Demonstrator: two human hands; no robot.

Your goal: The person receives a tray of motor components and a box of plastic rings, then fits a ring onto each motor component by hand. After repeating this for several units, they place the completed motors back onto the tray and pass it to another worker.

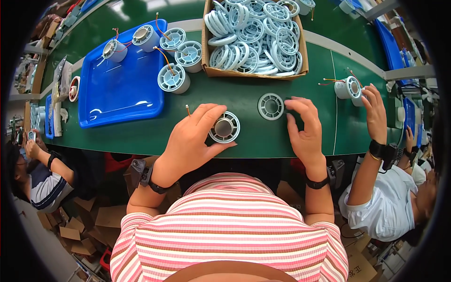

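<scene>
My left hand (191,136) is closed around the side of a light-blue round housing (231,136) with a spoked rim and a silver metal centre. The housing is near the table's front edge, its face turned up, and a short wire with a small plug shows behind my hand. To its right a flat light-blue spoked ring (271,106) lies on the green table. Just right of that ring, my right hand (306,124) has its fingers curved and apart, with nothing visible held between them. A small dark spot by its fingertips is too small to make out.
A cardboard box (256,74) full of light-blue rings stands at the back. On the left is a blue tray (120,89), with several wired housings (173,78) on and beside it. At right, a co-worker's hand (374,113) touches housings (346,88).
</scene>
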